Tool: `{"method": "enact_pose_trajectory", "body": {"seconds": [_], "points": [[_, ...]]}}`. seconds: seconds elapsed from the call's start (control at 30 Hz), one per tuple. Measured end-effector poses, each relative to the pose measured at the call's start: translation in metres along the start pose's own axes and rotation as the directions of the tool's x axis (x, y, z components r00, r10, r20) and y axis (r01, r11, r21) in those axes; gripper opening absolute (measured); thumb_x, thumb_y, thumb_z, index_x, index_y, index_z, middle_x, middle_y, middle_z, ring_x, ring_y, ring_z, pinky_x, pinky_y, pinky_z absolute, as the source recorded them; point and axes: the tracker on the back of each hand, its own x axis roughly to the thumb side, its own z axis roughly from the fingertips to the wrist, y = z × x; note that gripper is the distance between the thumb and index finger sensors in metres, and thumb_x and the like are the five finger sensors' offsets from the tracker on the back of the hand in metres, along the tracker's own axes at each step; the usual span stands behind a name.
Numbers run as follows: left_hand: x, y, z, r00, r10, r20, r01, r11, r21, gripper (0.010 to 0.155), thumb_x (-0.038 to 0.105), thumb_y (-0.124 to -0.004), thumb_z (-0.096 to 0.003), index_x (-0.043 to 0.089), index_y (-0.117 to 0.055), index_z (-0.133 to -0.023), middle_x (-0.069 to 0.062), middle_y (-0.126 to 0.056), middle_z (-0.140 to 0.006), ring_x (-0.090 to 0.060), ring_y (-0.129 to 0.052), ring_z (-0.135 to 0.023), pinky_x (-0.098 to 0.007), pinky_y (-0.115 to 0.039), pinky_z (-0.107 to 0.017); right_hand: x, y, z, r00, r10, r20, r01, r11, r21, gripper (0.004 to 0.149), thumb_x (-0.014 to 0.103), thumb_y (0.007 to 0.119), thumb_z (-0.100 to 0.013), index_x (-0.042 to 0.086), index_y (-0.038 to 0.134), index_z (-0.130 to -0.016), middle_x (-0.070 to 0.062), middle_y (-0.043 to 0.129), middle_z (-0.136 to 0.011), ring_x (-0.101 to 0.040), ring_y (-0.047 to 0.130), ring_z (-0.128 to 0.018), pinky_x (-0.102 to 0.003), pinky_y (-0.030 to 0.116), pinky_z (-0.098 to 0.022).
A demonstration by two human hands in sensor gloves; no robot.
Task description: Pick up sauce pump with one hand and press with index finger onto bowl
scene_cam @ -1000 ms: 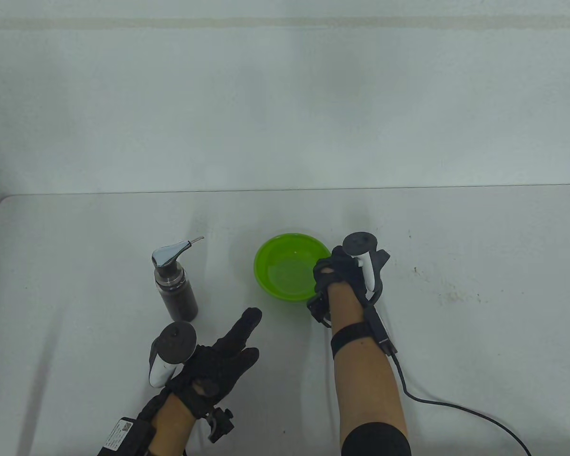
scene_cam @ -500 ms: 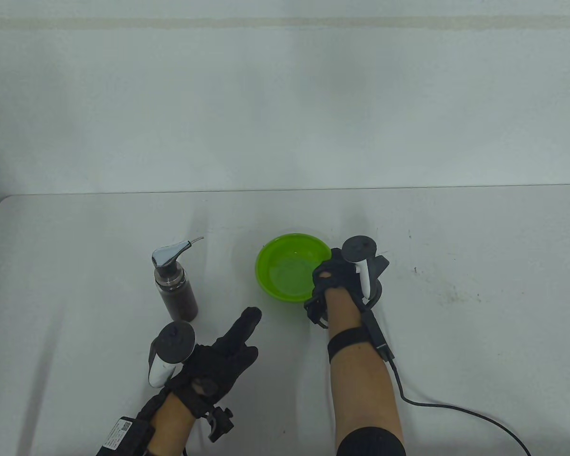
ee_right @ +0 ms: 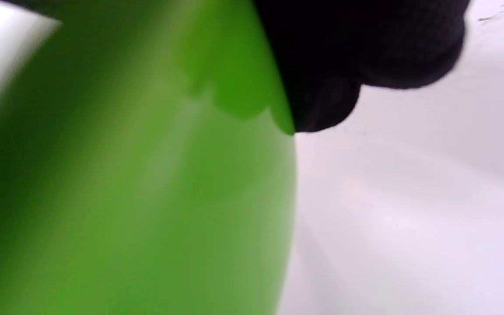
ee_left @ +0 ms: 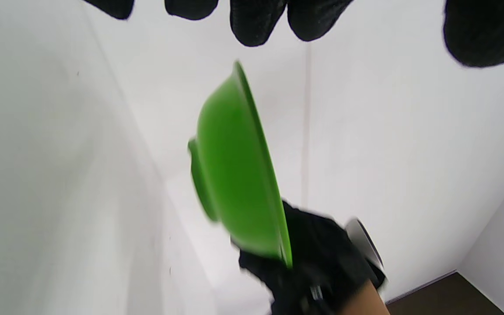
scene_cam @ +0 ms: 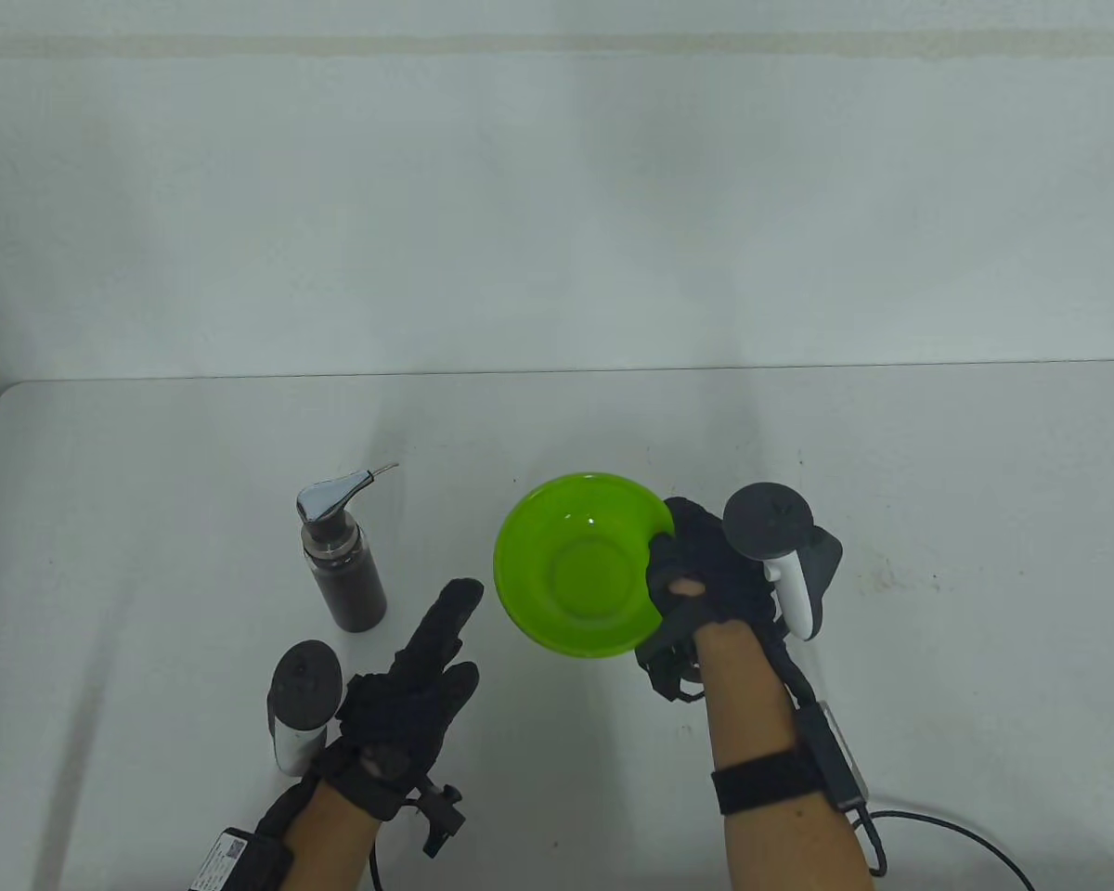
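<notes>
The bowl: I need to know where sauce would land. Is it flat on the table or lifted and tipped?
Lifted and tipped. The right hand grips the green bowl by its rim; the left wrist view shows it clear of the table, though that view is itself tilted.

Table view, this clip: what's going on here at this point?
The right hand grips the green bowl by its rim; in the left wrist view the bowl appears lifted and tilted off the table. The left hand is open, fingers extended, holding nothing, just short of the sauce pump, which stands upright and untouched. No pumping has begun.
</notes>
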Motion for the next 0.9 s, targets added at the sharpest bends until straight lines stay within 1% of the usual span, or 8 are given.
{"method": "enact_pose_trajectory", "body": {"seconds": [0.1, 0.17, 0.3, 0.43, 0.57, 0.67, 0.9], "points": [[0.001, 0.005, 0.000, 1.000, 0.017, -0.008, -0.017, 1.000, 0.008, 0.090, 0.073, -0.071, -0.0445, 0.028, -0.038, -0.114, -0.007, -0.037, -0.120, -0.049, -0.031, -0.113, -0.071, -0.039, -0.073, -0.007, 0.013, 0.029, 0.999, 0.022, 0.024, -0.023, 0.998, 0.054, 0.049, 0.025, 0.082, -0.050, 0.011, 0.065, -0.093, -0.017, 0.082, -0.085, -0.033, 0.102, -0.043, -0.041, 0.092, -0.027], [0.001, 0.004, 0.000, 1.000, 0.005, -0.010, -0.005, 1.000, 0.010, 0.089, 0.074, -0.071, -0.0445, 0.028, -0.038, -0.114, -0.006, -0.037, -0.120, -0.049, -0.032, -0.112, -0.072, -0.039, -0.072, -0.013, 0.025, 0.038, 0.999, 0.017, 0.033, -0.020, 0.995, 0.093, 0.049, 0.025, 0.082, -0.049, 0.011, 0.065, -0.093, -0.017, 0.083, -0.085, -0.033, 0.102, -0.043, -0.041, 0.093, -0.027], [-0.004, -0.001, -0.001, 0.998, -0.043, -0.037, 0.042, 0.998, -0.037, 0.090, 0.074, -0.070, -0.0445, 0.028, -0.038, -0.114, -0.007, -0.038, -0.120, -0.050, -0.033, -0.112, -0.072, -0.040, -0.072, -0.022, 0.060, 0.049, 0.999, 0.025, 0.045, -0.034, 0.979, 0.200, 0.049, 0.025, 0.082, -0.049, 0.011, 0.066, -0.093, -0.017, 0.083, -0.085, -0.034, 0.103, -0.043, -0.042, 0.093, -0.027], [-0.007, -0.004, -0.001, 0.996, -0.064, -0.055, 0.060, 0.996, -0.063, 0.089, 0.074, -0.070, -0.0446, 0.028, -0.038, -0.114, -0.007, -0.038, -0.120, -0.050, -0.033, -0.112, -0.072, -0.040, -0.072, -0.030, 0.085, 0.048, 0.999, 0.035, 0.039, -0.044, 0.966, 0.255, 0.049, 0.025, 0.082, -0.049, 0.011, 0.066, -0.093, -0.018, 0.083, -0.085, -0.034, 0.103, -0.044, -0.042, 0.093, -0.028], [-0.009, -0.005, -0.001, 0.995, -0.074, -0.066, 0.069, 0.995, -0.071, 0.089, 0.074, -0.071, -0.0447, 0.028, -0.039, -0.114, -0.007, -0.038, -0.121, -0.050, -0.034, -0.112, -0.072, -0.040, -0.072, -0.037, 0.102, 0.044, 0.997, 0.070, 0.025, -0.075, 0.949, 0.307, 0.049, 0.025, 0.082, -0.049, 0.011, 0.065, -0.093, -0.017, 0.082, -0.086, -0.035, 0.103, -0.046, -0.044, 0.093, -0.030], [-0.011, -0.005, -0.002, 0.994, -0.073, -0.076, 0.067, 0.995, -0.078, 0.089, 0.073, -0.071, -0.0446, 0.028, -0.039, -0.114, -0.007, -0.038, -0.120, -0.051, -0.035, -0.112, -0.072, -0.040, -0.072, -0.042, 0.106, 0.040, 0.994, 0.104, 0.018, -0.105, 0.945, 0.309, 0.049, 0.025, 0.082, -0.049, 0.012, 0.065, -0.093, -0.017, 0.081, -0.086, -0.035, 0.103, -0.047, -0.044, 0.093, -0.031], [-0.013, -0.008, -0.003, 0.993, -0.085, -0.087, 0.077, 0.992, -0.097, 0.089, 0.073, -0.071, -0.0446, 0.028, -0.039, -0.114, -0.007, -0.039, -0.121, -0.051, -0.036, -0.112, -0.072, -0.040, -0.072, -0.059, 0.109, 0.032, 0.997, 0.070, -0.038, -0.054, 0.945, 0.322, 0.049, 0.026, 0.081, -0.050, 0.013, 0.064, -0.093, -0.016, 0.081, -0.087, -0.034, 0.102, -0.049, -0.043, 0.093, -0.033]]}}
